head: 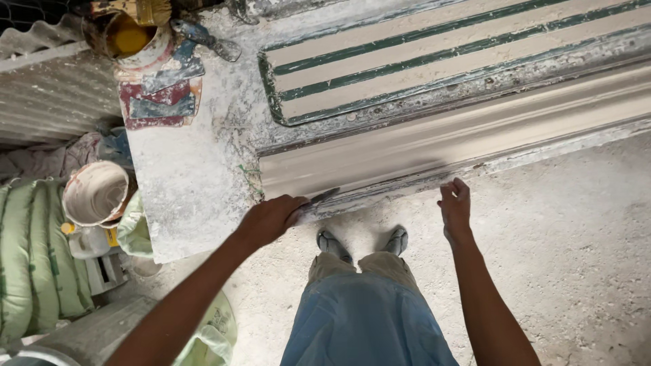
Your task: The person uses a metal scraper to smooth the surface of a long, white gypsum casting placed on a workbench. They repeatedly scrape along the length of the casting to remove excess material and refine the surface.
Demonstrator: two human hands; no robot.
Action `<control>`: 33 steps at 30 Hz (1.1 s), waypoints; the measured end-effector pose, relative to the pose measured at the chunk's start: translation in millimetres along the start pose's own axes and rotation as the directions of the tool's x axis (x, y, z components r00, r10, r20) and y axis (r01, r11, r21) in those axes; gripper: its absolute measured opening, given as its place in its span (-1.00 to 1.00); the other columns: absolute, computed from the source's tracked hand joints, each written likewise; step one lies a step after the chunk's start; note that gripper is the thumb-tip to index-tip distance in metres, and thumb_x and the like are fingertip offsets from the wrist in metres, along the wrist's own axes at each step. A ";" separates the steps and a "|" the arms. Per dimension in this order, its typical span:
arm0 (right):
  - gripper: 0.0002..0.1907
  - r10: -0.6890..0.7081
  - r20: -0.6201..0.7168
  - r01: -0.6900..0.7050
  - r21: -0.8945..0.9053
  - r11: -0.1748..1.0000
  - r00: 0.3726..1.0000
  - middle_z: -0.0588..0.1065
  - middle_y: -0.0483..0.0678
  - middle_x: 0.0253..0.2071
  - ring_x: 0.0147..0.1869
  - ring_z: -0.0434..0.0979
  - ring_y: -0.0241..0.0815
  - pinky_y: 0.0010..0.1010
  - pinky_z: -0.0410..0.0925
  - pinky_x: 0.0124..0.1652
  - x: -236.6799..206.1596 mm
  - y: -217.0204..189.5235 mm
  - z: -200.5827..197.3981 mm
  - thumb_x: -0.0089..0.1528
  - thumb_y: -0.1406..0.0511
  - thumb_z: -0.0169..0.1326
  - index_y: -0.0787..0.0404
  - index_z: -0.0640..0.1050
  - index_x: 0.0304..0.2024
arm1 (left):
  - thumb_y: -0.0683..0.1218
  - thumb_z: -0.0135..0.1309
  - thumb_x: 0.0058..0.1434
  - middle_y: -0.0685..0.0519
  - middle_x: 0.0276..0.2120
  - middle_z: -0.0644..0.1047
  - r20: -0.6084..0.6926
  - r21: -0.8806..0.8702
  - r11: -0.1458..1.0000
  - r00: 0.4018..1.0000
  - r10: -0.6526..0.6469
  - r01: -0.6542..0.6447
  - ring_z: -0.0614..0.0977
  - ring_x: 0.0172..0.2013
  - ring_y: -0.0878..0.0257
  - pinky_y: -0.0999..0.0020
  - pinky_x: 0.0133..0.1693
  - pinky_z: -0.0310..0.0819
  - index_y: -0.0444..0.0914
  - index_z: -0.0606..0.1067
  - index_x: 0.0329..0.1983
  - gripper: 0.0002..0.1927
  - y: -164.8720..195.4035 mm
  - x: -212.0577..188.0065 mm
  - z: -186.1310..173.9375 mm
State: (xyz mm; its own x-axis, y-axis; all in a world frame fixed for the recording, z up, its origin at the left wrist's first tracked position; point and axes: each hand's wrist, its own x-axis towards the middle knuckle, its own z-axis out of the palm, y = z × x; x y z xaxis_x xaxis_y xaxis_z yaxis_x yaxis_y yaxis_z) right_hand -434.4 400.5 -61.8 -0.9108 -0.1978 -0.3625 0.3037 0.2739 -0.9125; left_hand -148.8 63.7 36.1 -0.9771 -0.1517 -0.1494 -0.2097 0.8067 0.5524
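In the head view, a scraper (319,198) is gripped in the closed left hand (271,218), its blade laid against the lower edge of a long pale moulding (475,132) that runs across a plaster-dusted bench (183,190). The right hand (456,207) is held loosely open, nothing in it, with the fingertips (453,188) resting at the front edge of the moulding, well apart from the left hand. Behind the moulding a green-striped mould (420,54) is seen lying on the bench. At the bench's far left corner a can (132,34) with yellow contents and some trowels (169,74) are set. Just left of the bench a white-crusted bucket (95,193) is stood, beside stacked green sacks (27,264). Below, between the arms, blue shorts (366,318) and two shoes (363,242) are seen on a dusty floor (583,257).
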 end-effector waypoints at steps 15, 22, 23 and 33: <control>-0.45 0.160 -0.001 -0.156 0.228 0.961 0.987 0.45 -0.09 -0.09 -0.04 0.46 -0.27 -0.32 0.37 0.07 19.3 -32.1 -1.0 0.33 0.31 0.03 0.35 0.22 0.32 | 0.13 -0.04 0.40 0.03 -0.41 0.63 0.242 0.204 0.974 0.969 0.043 -0.095 0.68 -0.40 0.07 0.06 -0.41 0.54 0.01 0.55 -0.01 -0.75 21.6 77.8 -22.2; -0.66 0.042 0.085 -0.068 0.329 0.942 0.995 0.41 -0.09 -0.12 -0.01 0.41 -0.28 -0.34 0.34 0.11 20.6 -24.5 -11.0 0.43 0.34 0.07 0.49 0.32 0.09 | -0.01 0.01 0.33 -0.02 -0.41 0.63 0.283 0.409 0.888 0.954 0.096 -0.211 0.69 -0.40 0.02 0.06 -0.46 0.55 0.03 0.53 0.10 -0.72 55.9 111.2 42.4; -0.60 0.001 0.116 -0.043 0.355 0.934 0.993 0.39 -0.06 -0.10 0.01 0.40 -0.25 -0.31 0.33 0.13 20.8 -24.6 -10.8 0.47 0.35 0.09 0.60 0.28 0.10 | -0.06 0.00 0.32 -0.03 -0.42 0.63 0.246 0.409 0.877 0.956 0.158 -0.250 0.69 -0.43 0.04 0.09 -0.50 0.56 -0.01 0.50 0.16 -0.66 71.7 122.1 57.6; -0.23 0.142 0.067 -0.157 0.419 0.894 0.988 0.39 -0.03 0.25 0.19 0.46 -0.25 -0.35 0.35 0.24 22.9 -21.3 -20.5 0.35 0.31 0.03 0.41 0.01 0.51 | 0.14 -0.02 0.36 0.04 -0.44 0.64 0.147 0.180 0.983 0.989 -0.002 -0.024 0.69 -0.43 0.08 0.05 -0.45 0.55 0.02 0.56 -0.01 -0.73 5.5 68.9 8.8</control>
State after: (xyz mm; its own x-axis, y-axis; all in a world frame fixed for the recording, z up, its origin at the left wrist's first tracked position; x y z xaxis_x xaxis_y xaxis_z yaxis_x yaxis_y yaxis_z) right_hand -467.4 409.5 -46.8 -0.8375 -0.2199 -0.5003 0.5320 -0.1183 -0.8385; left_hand -216.9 62.7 21.6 -0.9606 -0.0682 -0.2695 -0.1759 0.8999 0.3991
